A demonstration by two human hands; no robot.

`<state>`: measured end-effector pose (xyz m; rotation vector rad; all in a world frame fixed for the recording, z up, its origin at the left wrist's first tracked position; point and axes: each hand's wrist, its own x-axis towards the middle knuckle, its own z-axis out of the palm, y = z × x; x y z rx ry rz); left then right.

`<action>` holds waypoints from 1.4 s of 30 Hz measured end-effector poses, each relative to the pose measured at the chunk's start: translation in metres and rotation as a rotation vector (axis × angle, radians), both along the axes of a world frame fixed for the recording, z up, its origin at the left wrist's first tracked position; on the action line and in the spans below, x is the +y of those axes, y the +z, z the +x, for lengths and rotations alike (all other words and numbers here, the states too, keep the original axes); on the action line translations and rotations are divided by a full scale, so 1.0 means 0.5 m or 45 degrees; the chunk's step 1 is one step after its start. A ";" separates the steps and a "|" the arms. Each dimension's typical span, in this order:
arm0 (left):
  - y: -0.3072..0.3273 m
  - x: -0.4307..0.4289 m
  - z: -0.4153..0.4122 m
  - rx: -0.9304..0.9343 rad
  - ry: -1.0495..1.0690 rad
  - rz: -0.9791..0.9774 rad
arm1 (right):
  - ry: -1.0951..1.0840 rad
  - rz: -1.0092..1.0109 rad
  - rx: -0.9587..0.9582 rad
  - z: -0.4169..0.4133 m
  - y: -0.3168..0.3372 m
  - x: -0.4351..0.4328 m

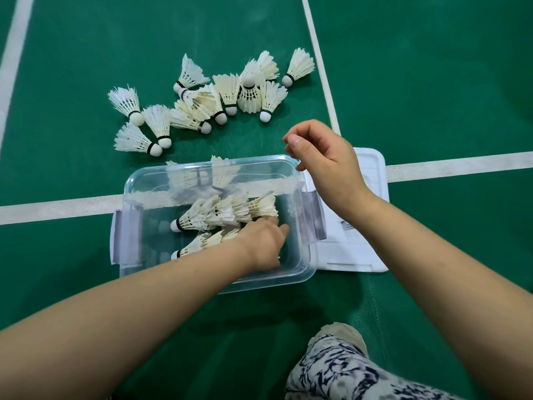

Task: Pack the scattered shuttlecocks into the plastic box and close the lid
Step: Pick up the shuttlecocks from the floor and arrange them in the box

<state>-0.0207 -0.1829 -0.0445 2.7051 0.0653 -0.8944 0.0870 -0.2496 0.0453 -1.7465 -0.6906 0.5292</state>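
White shuttlecocks (225, 215) against left fingers (284, 228)

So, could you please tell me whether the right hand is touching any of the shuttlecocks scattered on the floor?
Apart. The head view shows bare green floor between the right hand and the nearest scattered shuttlecock.

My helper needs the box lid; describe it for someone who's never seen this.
Find the clear plastic box on the green floor. The lid lies flat just right of it. Unlike the thin white court lines, it is a broad, rounded white rectangle.
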 end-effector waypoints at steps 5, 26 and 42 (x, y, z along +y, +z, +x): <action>0.010 0.031 -0.004 -0.020 0.194 -0.261 | -0.014 -0.011 0.015 0.002 -0.004 -0.006; 0.184 0.302 0.033 -0.917 0.633 -0.199 | 0.225 -0.422 -0.338 0.077 0.017 0.209; 0.128 0.347 -0.045 -1.113 1.355 -0.460 | 0.628 -1.307 -0.763 0.176 -0.183 0.522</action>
